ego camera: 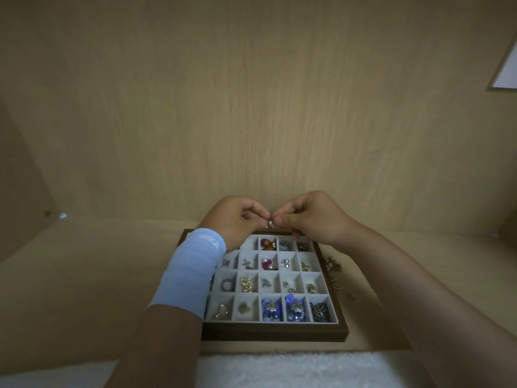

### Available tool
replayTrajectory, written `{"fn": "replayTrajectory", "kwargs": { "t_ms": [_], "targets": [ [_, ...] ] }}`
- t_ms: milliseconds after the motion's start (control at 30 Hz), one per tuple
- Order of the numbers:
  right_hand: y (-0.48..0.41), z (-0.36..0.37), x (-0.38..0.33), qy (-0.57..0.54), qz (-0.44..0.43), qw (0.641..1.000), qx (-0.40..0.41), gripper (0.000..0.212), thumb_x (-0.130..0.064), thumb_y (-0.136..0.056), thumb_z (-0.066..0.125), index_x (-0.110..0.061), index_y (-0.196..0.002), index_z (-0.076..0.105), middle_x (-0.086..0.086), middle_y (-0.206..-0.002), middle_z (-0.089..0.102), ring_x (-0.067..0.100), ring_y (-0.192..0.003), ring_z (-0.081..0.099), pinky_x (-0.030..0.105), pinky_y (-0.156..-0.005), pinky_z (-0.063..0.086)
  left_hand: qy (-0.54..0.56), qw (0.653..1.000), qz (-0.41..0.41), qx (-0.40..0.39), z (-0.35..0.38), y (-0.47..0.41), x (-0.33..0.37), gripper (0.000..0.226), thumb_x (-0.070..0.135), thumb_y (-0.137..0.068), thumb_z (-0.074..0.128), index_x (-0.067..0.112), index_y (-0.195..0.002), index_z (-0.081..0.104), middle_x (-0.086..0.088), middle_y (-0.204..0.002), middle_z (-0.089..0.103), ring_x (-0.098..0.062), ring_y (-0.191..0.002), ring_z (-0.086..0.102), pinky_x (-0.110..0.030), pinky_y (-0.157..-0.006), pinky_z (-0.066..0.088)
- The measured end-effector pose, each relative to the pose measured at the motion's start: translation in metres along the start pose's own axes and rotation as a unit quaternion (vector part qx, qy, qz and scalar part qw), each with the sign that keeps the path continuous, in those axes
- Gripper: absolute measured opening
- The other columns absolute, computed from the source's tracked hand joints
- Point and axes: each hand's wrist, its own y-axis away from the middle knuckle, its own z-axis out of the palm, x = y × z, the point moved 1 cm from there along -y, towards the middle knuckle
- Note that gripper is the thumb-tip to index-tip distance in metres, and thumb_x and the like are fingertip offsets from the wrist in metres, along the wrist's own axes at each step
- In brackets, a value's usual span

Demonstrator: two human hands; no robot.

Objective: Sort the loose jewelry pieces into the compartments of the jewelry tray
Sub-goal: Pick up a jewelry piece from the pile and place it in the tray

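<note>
Beyond fluffy white fabric point(293, 371), both hands' grips point(237, 217) point(310, 217) pinch one small, seemingly metallic piece point(270, 223) above the wood-framed tray point(277, 331).

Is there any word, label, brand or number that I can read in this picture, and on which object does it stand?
No text is readable.
Light blue sleeve on the left forearm: a pale mark near the wrist, too blurred to read.
Jewelry tray and the pieces in it: no lettering visible.
White sheet at upper right: no writing visible.
</note>
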Motion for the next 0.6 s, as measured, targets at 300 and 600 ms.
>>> {"fn": "replayTrajectory", "kwargs": {
  "t_ms": [300,600],
  "targets": [
    [-0.028,0.032,-0.005,0.148,-0.053,0.982,-0.100,0.003,-0.022,-0.083,0.079,-0.022,-0.085,0.080,-0.007,-0.081,0.077,0.003,-0.080,0.071,0.022,-0.081,0.056,-0.109,0.993,-0.046,-0.016,-0.018,-0.002,-0.021,0.006,0.022,-0.078,0.075,0.027,-0.076,0.075,0.009,-0.074,0.072,-0.007,-0.073,0.068,-0.025,-0.074,0.055],
    [-0.029,0.036,-0.001,0.198,-0.050,0.970,-0.130,0.007,-0.028,-0.085,0.076,-0.024,-0.090,0.081,-0.014,-0.084,0.076,-0.002,-0.081,0.068,0.022,-0.084,0.055,-0.109,0.992,-0.036,-0.041,-0.022,-0.001,-0.022,0.022,0.019,-0.080,0.075,0.038,-0.088,0.070,0.014,-0.076,0.074,0.002,-0.080,0.067,-0.020,-0.080,0.050]
  ]
}}
